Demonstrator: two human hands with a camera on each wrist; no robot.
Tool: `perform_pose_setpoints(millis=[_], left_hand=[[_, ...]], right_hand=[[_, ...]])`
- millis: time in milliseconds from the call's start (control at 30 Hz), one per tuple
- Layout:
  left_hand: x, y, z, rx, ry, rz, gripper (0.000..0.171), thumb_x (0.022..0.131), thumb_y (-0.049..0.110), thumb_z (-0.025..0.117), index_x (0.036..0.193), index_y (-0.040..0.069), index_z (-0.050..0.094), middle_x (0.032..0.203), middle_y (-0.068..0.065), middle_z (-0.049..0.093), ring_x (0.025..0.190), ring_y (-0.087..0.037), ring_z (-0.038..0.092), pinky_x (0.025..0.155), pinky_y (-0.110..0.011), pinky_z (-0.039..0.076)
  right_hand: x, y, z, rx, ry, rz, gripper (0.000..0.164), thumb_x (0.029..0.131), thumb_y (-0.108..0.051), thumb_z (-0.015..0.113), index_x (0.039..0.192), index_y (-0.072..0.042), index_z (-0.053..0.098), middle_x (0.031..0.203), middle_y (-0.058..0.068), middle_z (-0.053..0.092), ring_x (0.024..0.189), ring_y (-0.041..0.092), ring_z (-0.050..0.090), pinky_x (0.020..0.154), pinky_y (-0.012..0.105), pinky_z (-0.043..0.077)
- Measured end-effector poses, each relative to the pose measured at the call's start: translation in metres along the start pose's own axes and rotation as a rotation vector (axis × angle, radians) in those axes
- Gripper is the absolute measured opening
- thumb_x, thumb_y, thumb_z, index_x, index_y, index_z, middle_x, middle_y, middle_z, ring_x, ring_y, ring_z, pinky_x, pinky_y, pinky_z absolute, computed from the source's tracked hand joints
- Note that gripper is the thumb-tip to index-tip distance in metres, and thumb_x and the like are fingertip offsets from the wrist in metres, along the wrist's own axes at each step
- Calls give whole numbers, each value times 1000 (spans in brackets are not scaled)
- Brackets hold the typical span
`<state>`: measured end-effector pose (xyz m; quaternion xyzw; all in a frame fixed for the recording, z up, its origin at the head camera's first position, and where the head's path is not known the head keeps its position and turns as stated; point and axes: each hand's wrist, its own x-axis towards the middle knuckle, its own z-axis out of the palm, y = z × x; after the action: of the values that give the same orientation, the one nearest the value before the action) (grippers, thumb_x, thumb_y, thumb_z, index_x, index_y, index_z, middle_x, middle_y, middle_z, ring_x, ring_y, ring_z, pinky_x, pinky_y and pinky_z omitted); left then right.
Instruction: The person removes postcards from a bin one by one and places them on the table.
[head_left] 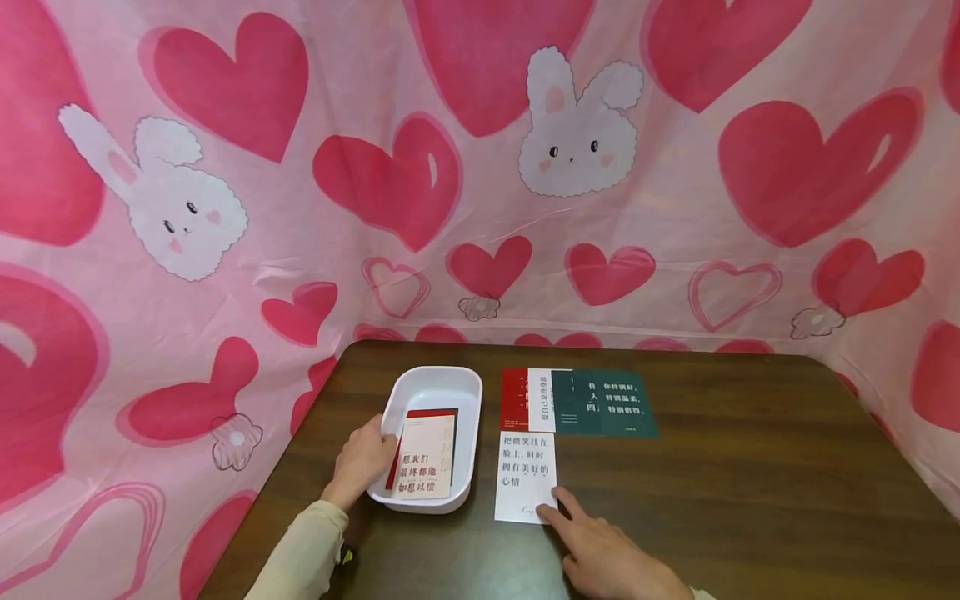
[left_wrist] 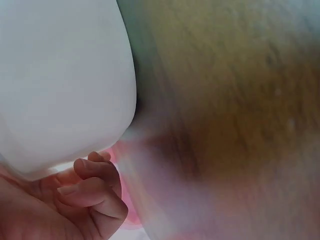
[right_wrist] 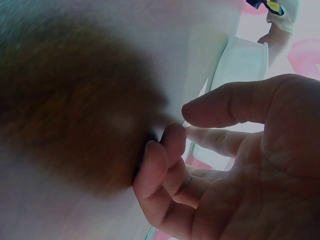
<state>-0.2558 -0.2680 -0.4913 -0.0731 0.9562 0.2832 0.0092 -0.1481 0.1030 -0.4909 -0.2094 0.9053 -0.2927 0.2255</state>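
Observation:
My left hand grips the left side of a white plastic tray, thumb over the rim. In the left wrist view its fingers curl beside the tray's outer wall. A cream card with Chinese text lies in the tray on top of dark green and red cards. My right hand pinches the lower right edge of a white card printed with Chinese lines, which lies on the table. From the right wrist, the thumb and index finger are close together at the card's edge.
Above the white card lies an overlapping row: a red card, a white card and dark green cards. All rest on a dark wooden table. A pink heart-and-rabbit cloth hangs around its back and sides.

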Motion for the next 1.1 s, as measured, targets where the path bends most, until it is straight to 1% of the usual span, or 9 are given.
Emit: perform_pose_setpoints(millis=[100,233,367,567,700,833,900,1033,1100], left_hand=[[0,1,0,-4,-8,-24,44,101,17,57,136,-10,52,115,-27,66,93,-38,66,85,-62,57],[-1,2,1,-9,-12,-41,48,102,19,56,139,-11,48,117,-29,64,96,-40,66,87,-63,57],[-1,0,1,-15,7,-24,42,103,18,54,134,-10,53,113,-26,66,94,-38,66,85,-62,57],[-1,0,2,-1,28,1,33,102,14,54,125,-10,59,105,-22,67,88,-35,65,80,-58,58],[0,-1,3,14,38,7,33,101,13,55,125,-10,60,106,-23,67,88,-36,65,81,-59,57],[0,0,5,22,37,5,40,102,13,56,134,-11,56,116,-27,66,94,-39,66,87,-62,56],[1,0,5,25,39,6,42,101,12,56,137,-11,55,119,-28,66,96,-39,66,88,-63,56],[2,1,6,29,41,5,42,102,12,56,137,-9,55,119,-27,66,96,-39,66,88,-63,56],[2,1,6,32,37,2,42,102,13,56,138,-9,54,121,-27,66,98,-39,66,89,-63,55]], right_hand=[[0,0,1,3,-2,4,56,93,-8,69,148,-13,57,160,16,36,94,34,58,77,49,51],[1,1,1,33,-18,21,57,93,-10,72,148,-13,57,161,17,35,95,34,59,73,43,50],[1,0,0,52,-29,33,57,93,-11,72,148,-13,57,162,17,35,97,34,59,71,40,50],[0,1,1,39,-18,8,56,94,-9,70,148,-12,57,160,15,36,91,31,58,70,39,47],[-2,2,1,59,-23,0,58,94,-10,70,150,-13,56,160,14,35,97,31,58,72,38,49],[-5,2,-1,59,30,-42,56,94,-10,70,148,-14,57,160,15,39,107,30,57,81,43,53],[-5,0,-2,67,76,-60,53,95,-10,70,147,-14,59,159,15,42,112,30,57,89,49,55],[-5,-6,-7,72,174,-103,47,95,-10,71,141,-11,64,154,16,50,119,31,59,99,59,53],[-4,-9,-11,39,234,-142,43,94,-8,72,137,-9,66,149,15,54,120,30,60,100,59,52]])
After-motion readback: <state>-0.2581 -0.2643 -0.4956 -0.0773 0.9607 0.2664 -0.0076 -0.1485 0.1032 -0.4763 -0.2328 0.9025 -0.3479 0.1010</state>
